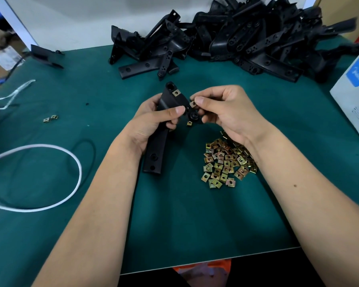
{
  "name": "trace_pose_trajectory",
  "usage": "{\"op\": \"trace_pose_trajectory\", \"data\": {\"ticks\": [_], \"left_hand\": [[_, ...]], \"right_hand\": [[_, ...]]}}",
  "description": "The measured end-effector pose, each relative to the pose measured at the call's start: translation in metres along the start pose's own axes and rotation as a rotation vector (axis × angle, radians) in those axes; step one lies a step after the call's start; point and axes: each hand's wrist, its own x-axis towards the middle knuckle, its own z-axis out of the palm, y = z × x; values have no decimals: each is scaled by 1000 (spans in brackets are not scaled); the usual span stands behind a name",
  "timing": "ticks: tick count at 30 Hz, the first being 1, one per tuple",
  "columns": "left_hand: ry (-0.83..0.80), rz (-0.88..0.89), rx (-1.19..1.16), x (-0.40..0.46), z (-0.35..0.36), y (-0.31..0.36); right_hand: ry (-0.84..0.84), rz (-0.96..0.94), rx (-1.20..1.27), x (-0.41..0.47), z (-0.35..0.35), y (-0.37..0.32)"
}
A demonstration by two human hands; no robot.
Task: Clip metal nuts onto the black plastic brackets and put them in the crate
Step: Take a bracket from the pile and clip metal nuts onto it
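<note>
1. My left hand [153,119] grips the black bracket [160,129] above the tabletop [174,214]
2. My right hand [222,108] pinches a clip nut [192,104] at its edge
3. Pushed crooked, it could slip and drop

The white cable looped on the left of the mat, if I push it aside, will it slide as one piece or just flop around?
The white cable lies in a loose curved loop on the green mat, so it is probably floppy and would bend rather than shift as one piece. It looks thin, so likely light. Its smooth round jacket may slide easily on the mat.
</note>
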Motion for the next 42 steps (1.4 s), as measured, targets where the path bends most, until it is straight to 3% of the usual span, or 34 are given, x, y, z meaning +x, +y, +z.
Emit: {"op": "trace_pose_trajectory", "data": {"ticks": [17, 31, 34, 39, 42], "left_hand": [[21, 2, 34, -2, 4, 1], [-59, -26, 113, -3, 4, 2], [-8, 8, 158, -4, 4, 1], [244, 60, 54, 1, 21, -3], [326, 96, -71, 3, 24, -3]], "right_hand": [[-13, -17, -9, -3, 1, -2], [-163, -83, -29, -1, -2, 0], [-110, -114, -129, 0, -3, 2], [173, -180, -272, 3, 13, 12], [142, -202, -381, 3, 20, 15]]}}
